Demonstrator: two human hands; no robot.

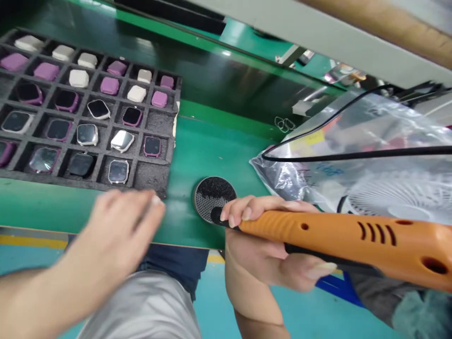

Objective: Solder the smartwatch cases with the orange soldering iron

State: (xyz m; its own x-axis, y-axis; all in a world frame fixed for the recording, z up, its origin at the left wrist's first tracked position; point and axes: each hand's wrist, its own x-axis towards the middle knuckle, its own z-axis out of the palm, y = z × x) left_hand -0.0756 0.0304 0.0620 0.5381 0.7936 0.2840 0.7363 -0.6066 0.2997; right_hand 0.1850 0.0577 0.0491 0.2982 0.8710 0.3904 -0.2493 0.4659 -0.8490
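Tray (151, 175) on the bench (192, 141)'s left, my left hand (122, 228) half-curled by its near right corner, can't tell if holding anything. Dish (213, 188) near the front edge, my right hand (254, 249) wrapped round the tool (339, 230) ending there, bag (282, 181) and cable (353, 155) crowding behind.

The left forearm (45, 301) enters from the lower left, bare, the left hand (122, 230) held back upward, fingers together and the thumb close beside them, some fingertips hidden. The right forearm (252, 294) rises from below; the right hand (263, 256) grips, fingers (249, 210) curled over, thumb stretched toward the right.
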